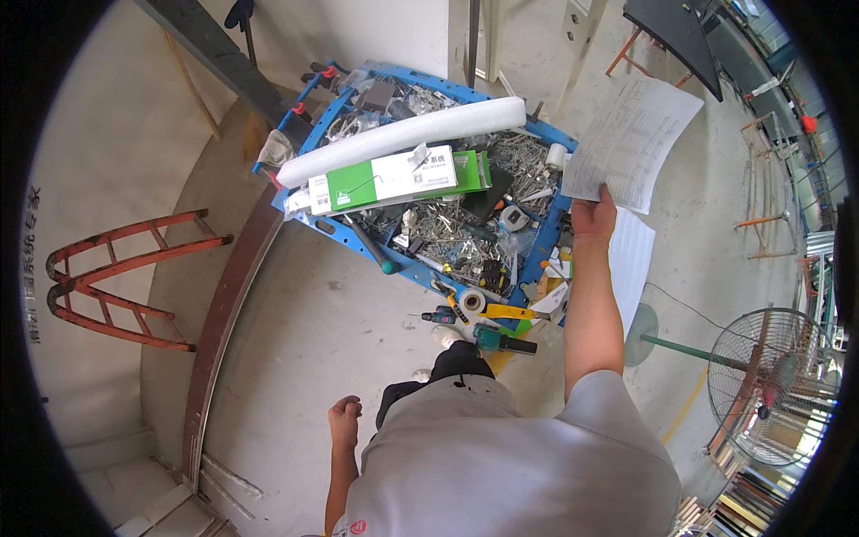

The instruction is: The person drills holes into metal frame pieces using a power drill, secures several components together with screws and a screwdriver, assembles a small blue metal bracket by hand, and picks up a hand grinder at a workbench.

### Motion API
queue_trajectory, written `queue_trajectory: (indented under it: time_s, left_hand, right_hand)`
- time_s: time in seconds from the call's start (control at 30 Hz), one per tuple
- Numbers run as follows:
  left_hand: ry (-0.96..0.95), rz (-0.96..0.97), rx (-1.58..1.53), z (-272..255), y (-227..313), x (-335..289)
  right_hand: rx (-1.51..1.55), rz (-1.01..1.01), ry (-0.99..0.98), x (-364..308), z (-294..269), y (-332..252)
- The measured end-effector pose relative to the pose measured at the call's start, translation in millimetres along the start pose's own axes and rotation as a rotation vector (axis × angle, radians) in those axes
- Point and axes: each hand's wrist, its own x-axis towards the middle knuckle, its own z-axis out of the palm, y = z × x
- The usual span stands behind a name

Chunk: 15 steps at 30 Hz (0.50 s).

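Note:
My right hand [594,217] stretches forward past the right corner of a blue cart [407,268], its fingers closed on the near edge of a printed paper sheet [631,139]. The sheet stands up from the hand and bends slightly. Below it, another white sheet [633,255] lies partly behind my forearm. My left hand [344,419] hangs low at my side, away from the cart, fingers curled with nothing visible in them. On the cart, a long white foam roll [412,139] and a green-and-white box [389,181] rest over a heap of screws and metal fittings [452,233].
At the cart's near edge are a tape roll [472,301], a cordless drill [438,316] and a green power tool [503,340]. An orange ladder [125,277] is at the left. On the right stand a caged fan [771,385] and a dark-topped table [676,36].

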Motion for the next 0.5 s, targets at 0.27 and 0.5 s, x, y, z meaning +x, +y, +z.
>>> queue_trajectory:
  time_s: [0.27,0.5]
  left_hand:
    - [0.116,-0.212,-0.072,-24,-69,-21]
    - [0.201,-0.233,-0.115,-28,-80,-48]
  right_hand:
    - [-0.19,0.2,0.506,-37,-130,92]
    - [-0.847,0.612,0.527,-140,-59,107]
